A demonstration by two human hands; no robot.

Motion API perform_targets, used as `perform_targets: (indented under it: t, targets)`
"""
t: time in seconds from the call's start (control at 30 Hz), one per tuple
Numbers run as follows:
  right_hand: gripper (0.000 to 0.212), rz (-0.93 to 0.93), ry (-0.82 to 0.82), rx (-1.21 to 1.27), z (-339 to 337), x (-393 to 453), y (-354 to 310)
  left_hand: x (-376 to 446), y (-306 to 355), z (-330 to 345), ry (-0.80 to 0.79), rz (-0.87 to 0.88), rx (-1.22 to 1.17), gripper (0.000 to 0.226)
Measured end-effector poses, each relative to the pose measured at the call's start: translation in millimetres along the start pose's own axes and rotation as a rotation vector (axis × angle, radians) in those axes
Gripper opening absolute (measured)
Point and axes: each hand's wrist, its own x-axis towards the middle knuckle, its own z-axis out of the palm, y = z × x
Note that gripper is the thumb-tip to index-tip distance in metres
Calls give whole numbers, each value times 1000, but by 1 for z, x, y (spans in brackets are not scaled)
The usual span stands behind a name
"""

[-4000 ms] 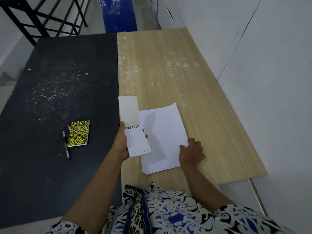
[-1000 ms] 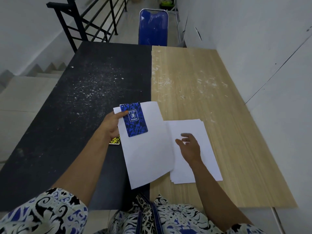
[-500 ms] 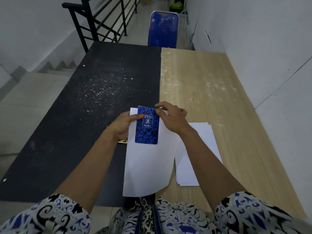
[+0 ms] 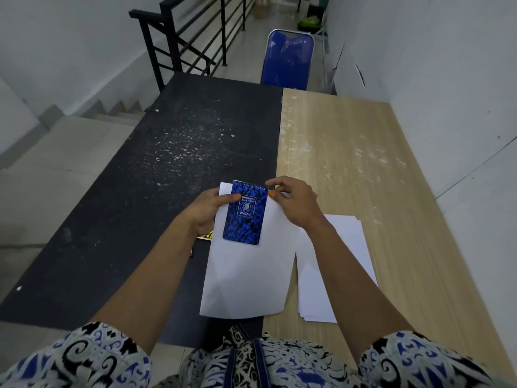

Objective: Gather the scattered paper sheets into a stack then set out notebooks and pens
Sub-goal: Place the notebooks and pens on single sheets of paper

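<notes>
While the left hand (image 4: pixel 204 211) pinches the blue notebook (image 4: pixel 245 212) and a loose sheet (image 4: pixel 246 278) together, thumb on the cover and fingers (image 4: pixel 208 229) curled behind the paper, the right hand (image 4: pixel 296 203) pinches the notebook's upper right corner near the spiral binding, its thumb tip at the edge and its other fingers bent above. Both are held above the table (image 4: pixel 363 163), over the seam between its black and wood halves; the notebook lies flat against the upper part of the sheet, and the sheet hangs toward the person. Both forearms reach forward from patterned sleeves, wrists roughly level.

Progress, as judged: the gathering looks nearly done. A paper stack (image 4: pixel 335 264) rests on the wood half, just right of the held sheet, with its edges slightly fanned. The held sheet has not yet joined it. Setting out is only partly under way: a yellow notebook (image 4: pixel 206 235) lies on the black half, mostly hidden under the left hand, with a dark object, possibly a pen, just below it beside the forearm. The blue notebook is not yet placed, and no second pen is visible.

A blue chair (image 4: pixel 288 63) stands at the table's far end, with a black railing (image 4: pixel 190 37) to its left.
</notes>
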Motion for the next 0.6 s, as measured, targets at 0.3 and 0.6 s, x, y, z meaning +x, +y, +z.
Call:
perform_targets:
  t: [0.3, 0.6]
  targets:
    - [19, 77, -30, -106, 13, 5, -11, 3, -2, -11, 20, 7, 8, 30]
    - [8, 117, -194, -218, 23, 17, -11, 10, -18, -41, 147, 51, 39, 43]
